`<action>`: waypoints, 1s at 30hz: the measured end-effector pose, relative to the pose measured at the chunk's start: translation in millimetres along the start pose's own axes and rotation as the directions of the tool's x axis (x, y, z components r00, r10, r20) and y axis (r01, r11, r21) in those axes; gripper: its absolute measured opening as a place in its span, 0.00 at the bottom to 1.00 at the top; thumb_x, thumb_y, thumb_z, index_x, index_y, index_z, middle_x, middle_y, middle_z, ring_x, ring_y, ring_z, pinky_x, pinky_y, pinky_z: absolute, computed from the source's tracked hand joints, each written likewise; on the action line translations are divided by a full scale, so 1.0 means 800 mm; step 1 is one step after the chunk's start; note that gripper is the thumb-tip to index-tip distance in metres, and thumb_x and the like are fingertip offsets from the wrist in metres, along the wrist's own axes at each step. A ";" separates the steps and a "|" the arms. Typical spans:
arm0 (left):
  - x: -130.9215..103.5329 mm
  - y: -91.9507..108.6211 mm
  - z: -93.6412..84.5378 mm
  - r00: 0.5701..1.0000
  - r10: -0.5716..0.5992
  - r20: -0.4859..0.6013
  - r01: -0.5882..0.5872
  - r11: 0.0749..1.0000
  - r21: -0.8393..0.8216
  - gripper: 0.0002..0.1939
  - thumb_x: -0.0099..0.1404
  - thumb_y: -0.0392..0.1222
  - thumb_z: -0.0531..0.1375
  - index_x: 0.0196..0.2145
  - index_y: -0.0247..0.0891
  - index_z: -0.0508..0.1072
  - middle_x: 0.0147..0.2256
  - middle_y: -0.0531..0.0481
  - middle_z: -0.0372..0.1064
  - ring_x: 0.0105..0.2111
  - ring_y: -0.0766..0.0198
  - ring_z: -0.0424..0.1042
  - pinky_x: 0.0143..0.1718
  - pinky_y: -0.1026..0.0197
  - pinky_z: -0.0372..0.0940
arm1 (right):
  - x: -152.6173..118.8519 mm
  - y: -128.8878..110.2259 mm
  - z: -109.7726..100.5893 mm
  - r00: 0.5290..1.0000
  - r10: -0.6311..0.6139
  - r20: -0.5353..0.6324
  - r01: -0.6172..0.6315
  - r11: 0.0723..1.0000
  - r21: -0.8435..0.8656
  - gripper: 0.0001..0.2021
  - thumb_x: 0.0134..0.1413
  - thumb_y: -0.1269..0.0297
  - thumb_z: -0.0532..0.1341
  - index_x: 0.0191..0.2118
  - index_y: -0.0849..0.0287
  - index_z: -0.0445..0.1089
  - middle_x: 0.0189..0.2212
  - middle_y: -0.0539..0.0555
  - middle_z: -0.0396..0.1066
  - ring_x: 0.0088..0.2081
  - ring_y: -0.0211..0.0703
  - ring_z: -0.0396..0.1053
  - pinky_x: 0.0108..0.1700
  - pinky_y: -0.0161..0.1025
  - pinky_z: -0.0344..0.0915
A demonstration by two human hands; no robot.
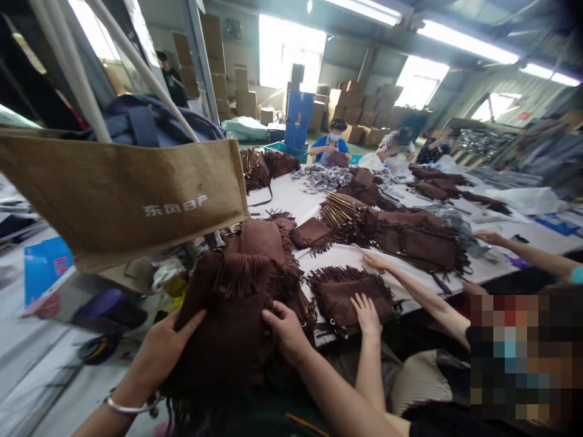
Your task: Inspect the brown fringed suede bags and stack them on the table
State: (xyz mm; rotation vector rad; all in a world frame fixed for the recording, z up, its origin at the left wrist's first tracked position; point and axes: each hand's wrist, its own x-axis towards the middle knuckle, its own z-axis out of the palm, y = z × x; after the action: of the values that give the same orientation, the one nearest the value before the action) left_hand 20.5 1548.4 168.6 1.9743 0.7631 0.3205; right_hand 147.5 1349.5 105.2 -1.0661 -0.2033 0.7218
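Observation:
A dark brown fringed bag (228, 315) hangs upright in front of me at the near table edge. My left hand (166, 349) grips its left side, thumb across the front. My right hand (288, 332) pinches the bag's right edge, thumb and fingers together. Right behind it lies a pile of similar brown bags (262, 240). To the right, a co-worker's hand (367, 312) rests flat on another fringed bag (346, 294), and that person's other hand (376, 262) reaches over the table. The lower part of my bag fades into shadow.
A tan tote bag (159, 212) hangs at upper left, close to me. More brown bags (414, 237) lie across the white table (291, 197), with grey wrapped pieces (325, 178) behind. A purple container (109, 315) and a tape roll (99, 349) stand at left. Several people sit farther off.

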 end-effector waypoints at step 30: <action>-0.204 -0.140 -0.281 0.890 -0.180 -0.418 0.179 0.983 -0.042 0.29 0.56 0.60 0.57 0.45 0.33 0.73 0.36 0.47 0.75 0.36 0.53 0.73 0.36 0.59 0.67 | -0.102 0.134 0.153 0.799 0.398 0.451 -0.544 0.798 0.259 0.23 0.49 0.47 0.61 0.19 0.57 0.54 0.13 0.40 0.43 0.13 0.25 0.30 0.12 0.26 0.33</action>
State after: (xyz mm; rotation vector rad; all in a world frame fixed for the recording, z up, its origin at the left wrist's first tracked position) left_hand -263.5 1639.9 200.3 1.8336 1.2119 0.6486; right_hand -21.2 1417.4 88.8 -0.5912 -0.1088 1.3785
